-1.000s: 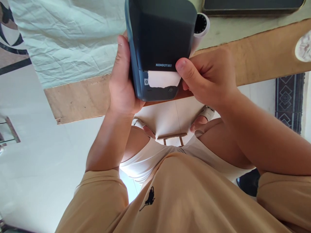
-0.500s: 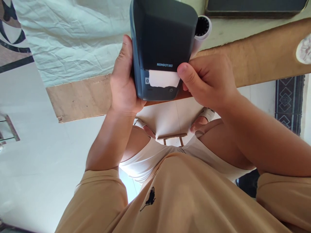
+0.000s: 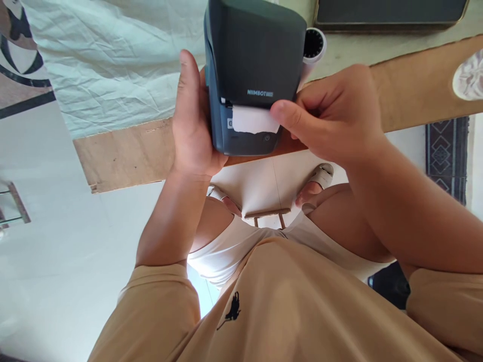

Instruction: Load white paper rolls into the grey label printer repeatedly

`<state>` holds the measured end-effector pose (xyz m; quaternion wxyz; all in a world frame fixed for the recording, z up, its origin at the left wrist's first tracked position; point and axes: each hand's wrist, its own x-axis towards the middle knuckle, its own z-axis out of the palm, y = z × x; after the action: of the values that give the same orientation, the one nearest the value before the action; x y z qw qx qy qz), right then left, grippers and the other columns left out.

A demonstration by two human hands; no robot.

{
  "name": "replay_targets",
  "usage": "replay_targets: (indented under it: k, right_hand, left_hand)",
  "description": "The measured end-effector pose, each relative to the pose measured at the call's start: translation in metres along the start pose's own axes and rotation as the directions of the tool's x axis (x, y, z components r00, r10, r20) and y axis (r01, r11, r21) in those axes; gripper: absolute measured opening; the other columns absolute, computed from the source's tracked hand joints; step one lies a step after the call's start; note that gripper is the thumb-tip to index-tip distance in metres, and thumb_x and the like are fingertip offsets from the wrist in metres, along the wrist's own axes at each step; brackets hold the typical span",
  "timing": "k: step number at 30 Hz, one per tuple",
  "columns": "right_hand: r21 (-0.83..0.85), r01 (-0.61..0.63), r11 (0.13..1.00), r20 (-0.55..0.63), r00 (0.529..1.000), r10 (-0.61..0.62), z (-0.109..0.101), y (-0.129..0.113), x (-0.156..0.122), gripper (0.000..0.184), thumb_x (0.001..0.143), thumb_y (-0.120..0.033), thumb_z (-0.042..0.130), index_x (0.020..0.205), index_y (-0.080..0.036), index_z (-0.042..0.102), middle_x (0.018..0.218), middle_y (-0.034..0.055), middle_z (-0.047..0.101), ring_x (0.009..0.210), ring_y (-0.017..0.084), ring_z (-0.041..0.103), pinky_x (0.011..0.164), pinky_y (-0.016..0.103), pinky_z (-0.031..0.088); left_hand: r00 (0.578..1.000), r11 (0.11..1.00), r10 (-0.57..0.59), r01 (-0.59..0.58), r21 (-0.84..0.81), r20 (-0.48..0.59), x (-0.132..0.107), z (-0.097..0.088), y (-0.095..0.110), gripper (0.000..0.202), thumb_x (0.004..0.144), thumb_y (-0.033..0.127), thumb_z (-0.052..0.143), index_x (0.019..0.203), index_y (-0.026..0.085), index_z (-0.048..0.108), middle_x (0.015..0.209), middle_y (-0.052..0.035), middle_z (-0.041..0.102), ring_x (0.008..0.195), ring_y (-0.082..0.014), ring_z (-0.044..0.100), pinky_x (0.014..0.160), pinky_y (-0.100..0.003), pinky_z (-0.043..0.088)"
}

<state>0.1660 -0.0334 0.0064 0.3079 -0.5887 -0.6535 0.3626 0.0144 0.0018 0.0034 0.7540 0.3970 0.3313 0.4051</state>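
Note:
A dark label printer (image 3: 260,55) marked NIIMBOT is held up over the table edge. My left hand (image 3: 192,120) holds its left side, thumb pointing up along it and fingers mostly hidden behind. A strip of white label paper (image 3: 252,119) with a torn edge hangs from the front slot. The lid stands slightly raised, with a narrow gap at its left front corner. My right hand (image 3: 335,113) is closed at the right front corner, its thumb at the lid's edge and the paper. Its other fingers are partly hidden.
A white roll or tube (image 3: 314,44) with a dark toothed end lies behind the printer's right side. A black tray-like object (image 3: 390,12) sits at the back right. Pale green cloth (image 3: 121,65) covers the left of the wooden table (image 3: 126,156). A clear, ridged object (image 3: 470,78) stands at far right.
The printer's lid has lifted a little, opening a gap at its left front corner. My left thumb has moved off the printer's side, and my right hand has shifted slightly.

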Motion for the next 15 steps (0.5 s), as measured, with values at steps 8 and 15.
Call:
replay_targets:
  k: [8,15]
  right_hand:
    - [0.094,0.237,0.967,-0.286,0.937,-0.202,-0.013,-0.024,0.005,0.057,0.080,-0.049,0.018,0.068,-0.006,0.052,0.060,0.0044,0.049,0.051,-0.002,0.043,0.049,0.014,0.027]
    - [-0.549,0.155,0.821,-0.170,0.941,-0.291,-0.014,-0.015,0.009,0.032,0.081,-0.041,0.026,0.095,-0.029,0.052,0.090,-0.0082,0.054,0.084,0.000,0.050,0.074,0.016,0.034]
  left_hand:
    - [0.995,0.995,0.098,-0.098,-0.008,-0.016,-0.005,-0.007,-0.010,0.022,0.077,0.039,0.044,0.087,0.024,0.056,0.095,-0.0017,0.058,0.098,-0.0184,0.053,0.062,-0.028,0.042]
    - [0.990,0.991,0.136,-0.136,0.005,-0.023,-0.004,-0.008,-0.012,0.022,0.073,0.040,0.052,0.082,0.020,0.053,0.075,-0.0032,0.051,0.075,-0.0121,0.054,0.051,-0.023,0.033]
